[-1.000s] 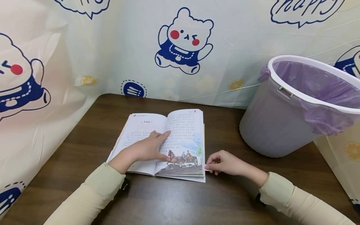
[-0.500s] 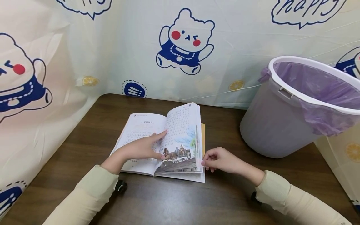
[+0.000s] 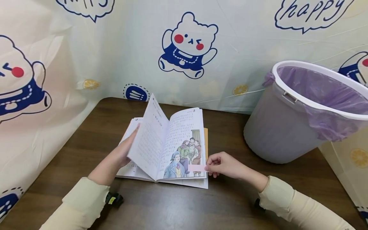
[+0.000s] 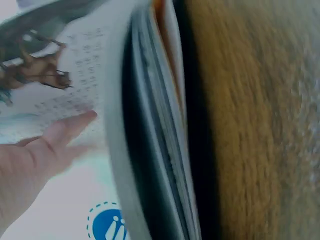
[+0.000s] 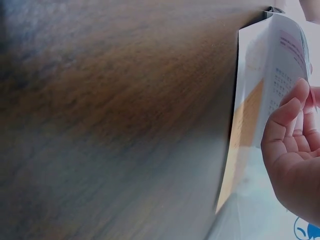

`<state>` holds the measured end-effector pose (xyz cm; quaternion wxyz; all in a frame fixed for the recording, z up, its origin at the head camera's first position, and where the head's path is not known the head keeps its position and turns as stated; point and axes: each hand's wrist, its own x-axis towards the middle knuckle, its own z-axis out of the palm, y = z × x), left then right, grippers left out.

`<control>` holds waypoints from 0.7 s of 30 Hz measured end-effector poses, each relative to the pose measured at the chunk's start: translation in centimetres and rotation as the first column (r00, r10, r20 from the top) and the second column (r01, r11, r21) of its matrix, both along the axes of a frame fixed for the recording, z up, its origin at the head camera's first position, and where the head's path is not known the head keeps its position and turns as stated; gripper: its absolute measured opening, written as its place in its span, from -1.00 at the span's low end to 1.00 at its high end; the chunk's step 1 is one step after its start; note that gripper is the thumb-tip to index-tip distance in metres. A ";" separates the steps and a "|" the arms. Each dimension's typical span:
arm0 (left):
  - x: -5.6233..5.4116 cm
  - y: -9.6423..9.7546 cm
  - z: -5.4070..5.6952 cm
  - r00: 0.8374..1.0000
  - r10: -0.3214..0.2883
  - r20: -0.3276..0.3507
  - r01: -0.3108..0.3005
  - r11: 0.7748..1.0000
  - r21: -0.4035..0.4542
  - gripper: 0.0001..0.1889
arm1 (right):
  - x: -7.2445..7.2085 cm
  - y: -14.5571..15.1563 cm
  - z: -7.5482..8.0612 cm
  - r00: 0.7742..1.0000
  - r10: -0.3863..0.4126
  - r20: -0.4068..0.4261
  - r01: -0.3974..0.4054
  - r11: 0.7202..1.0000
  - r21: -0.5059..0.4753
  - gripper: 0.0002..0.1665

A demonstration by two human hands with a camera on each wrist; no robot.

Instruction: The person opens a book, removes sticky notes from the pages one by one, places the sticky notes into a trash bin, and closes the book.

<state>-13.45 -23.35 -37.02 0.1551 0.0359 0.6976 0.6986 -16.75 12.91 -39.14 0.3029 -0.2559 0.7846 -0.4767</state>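
Note:
An open book [image 3: 184, 127] with printed text and coloured drawings lies on the brown table. One of its leaves [image 3: 150, 137] stands half raised over the left side. Behind that leaf is my left hand [image 3: 123, 150], its fingers mostly hidden in the head view; in the left wrist view straight fingers [image 4: 65, 132] lie against a page with a horse drawing. At the book's right edge my right hand [image 3: 225, 164] pinches a pink paper strip [image 3: 196, 168] between thumb and fingers. The strip lies across the lower right of the page with drawn people.
A large grey bin [image 3: 276, 121] with a white rim and purple liner bag [image 3: 322, 86] stands at the right. Behind the table [image 3: 178, 210] hangs a pale cloth [image 3: 120, 48] printed with cartoon bears.
The leaf with the horse cart has been turned up toward the left by my left hand, which moved left. A new page and the pink strip now show; my right hand barely moved.

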 end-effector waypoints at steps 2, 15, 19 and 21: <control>0.6 -0.7 0.2 0.997 0.062 0.042 -0.067 0.991 0.117 -0.20 | 0.0 0.0 -0.1 1.000 0.001 0.005 -0.001 1.000 0.001 -0.82; 3.6 -4.7 2.6 0.971 0.238 -0.004 -0.237 0.967 0.094 -0.22 | 0.0 -0.1 -0.3 1.000 0.006 0.014 -0.007 1.000 0.026 -0.82; 3.4 -4.7 4.5 0.951 0.281 -0.129 -0.289 0.956 -0.046 -0.21 | 0.1 -0.2 -0.1 1.000 0.001 0.016 -0.001 1.000 0.023 -0.84; 3.3 -4.2 5.2 0.945 0.269 -0.185 -0.288 0.954 -0.084 -0.22 | 0.1 -0.3 -0.1 1.000 -0.003 0.016 0.003 1.000 0.022 -0.84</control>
